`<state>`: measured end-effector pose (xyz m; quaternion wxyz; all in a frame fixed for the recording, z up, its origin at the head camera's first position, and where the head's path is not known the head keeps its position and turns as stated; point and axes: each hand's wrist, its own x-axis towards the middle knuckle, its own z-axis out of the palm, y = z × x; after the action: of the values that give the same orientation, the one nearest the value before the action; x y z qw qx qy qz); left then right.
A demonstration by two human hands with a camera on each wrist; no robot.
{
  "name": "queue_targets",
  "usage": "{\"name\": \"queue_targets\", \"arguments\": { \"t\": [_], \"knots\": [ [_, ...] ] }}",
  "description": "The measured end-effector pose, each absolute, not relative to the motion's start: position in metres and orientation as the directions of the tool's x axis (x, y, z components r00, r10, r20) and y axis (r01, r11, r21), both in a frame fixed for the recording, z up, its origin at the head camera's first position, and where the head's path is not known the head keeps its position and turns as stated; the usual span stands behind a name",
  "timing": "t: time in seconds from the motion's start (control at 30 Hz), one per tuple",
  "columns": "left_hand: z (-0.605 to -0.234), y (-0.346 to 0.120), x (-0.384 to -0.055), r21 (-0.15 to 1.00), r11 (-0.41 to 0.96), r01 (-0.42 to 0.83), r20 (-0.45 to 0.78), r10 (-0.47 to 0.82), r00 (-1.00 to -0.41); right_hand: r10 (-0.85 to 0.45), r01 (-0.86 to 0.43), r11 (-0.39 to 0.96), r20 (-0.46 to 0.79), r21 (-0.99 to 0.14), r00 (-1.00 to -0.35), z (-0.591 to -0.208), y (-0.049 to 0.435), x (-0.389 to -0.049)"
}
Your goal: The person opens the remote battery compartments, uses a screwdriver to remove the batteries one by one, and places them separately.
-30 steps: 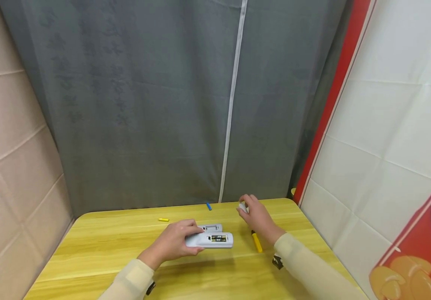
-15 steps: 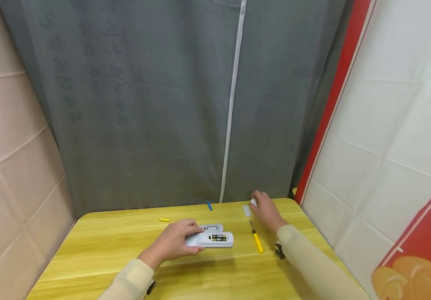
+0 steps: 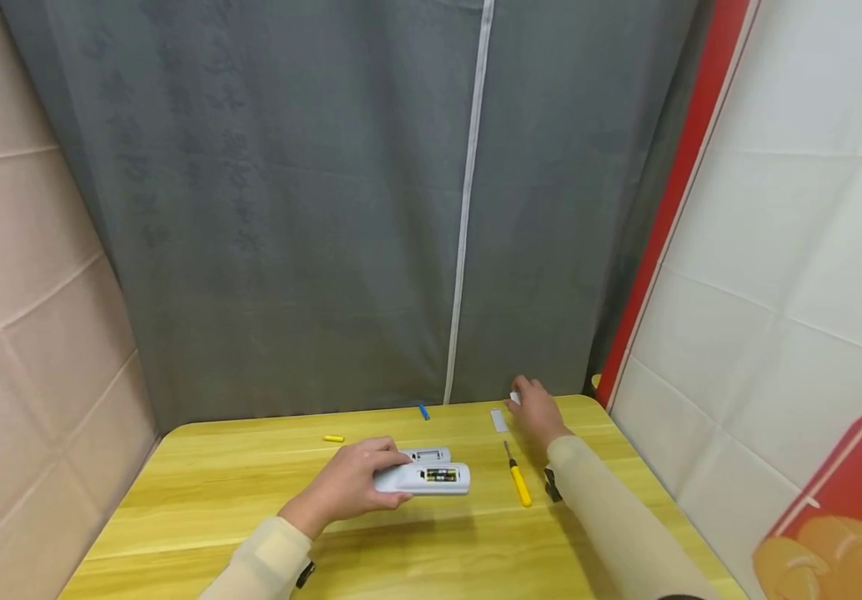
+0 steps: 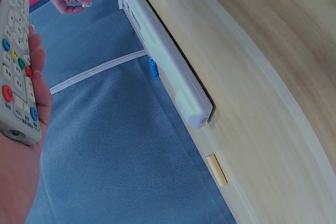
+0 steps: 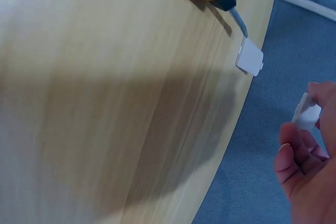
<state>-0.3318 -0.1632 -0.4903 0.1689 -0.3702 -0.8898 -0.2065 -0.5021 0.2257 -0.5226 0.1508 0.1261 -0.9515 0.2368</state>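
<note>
My left hand (image 3: 359, 479) grips a white remote control (image 3: 408, 479), its back turned up with two batteries (image 3: 442, 475) showing in the uncovered compartment. In the left wrist view its button side (image 4: 18, 61) faces the camera. Just behind it a second white remote control (image 4: 168, 59) lies on the table, its compartment uncovered. Toward the back right, my right hand (image 3: 539, 414) pinches a small white battery cover (image 5: 307, 113) between thumb and fingers. Another white battery cover (image 3: 499, 420) lies on the table to its left, near the tip of a yellow-handled screwdriver (image 3: 521, 486).
A blue battery (image 3: 424, 412) lies at the table's back edge. The yellow battery (image 3: 333, 438) is farther left. Behind the wooden table (image 3: 198, 500) hangs a grey curtain (image 3: 288, 250), and a white wall panel (image 3: 761, 292) stands at the right.
My right hand has moved right and back with a battery cover. The cover on the table and the screwdriver's tip have come into view. My left hand stays nearly still.
</note>
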Motion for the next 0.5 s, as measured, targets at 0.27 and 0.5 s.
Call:
{"name": "queue_targets", "arguments": {
  "t": [0.27, 0.5],
  "knots": [
    [-0.489, -0.166, -0.329, 0.236, 0.646, 0.726, 0.457, 0.585, -0.670, -0.159, -0.269, 0.880, 0.292, -0.391, -0.943, -0.526, 0.218, -0.508],
    [-0.489, -0.167, -0.329, 0.239, 0.652, 0.719, 0.450, 0.582, -0.677, -0.163, -0.241, 0.889, 0.223, -0.390, -0.961, -0.541, 0.219, -0.515]
  ]
}}
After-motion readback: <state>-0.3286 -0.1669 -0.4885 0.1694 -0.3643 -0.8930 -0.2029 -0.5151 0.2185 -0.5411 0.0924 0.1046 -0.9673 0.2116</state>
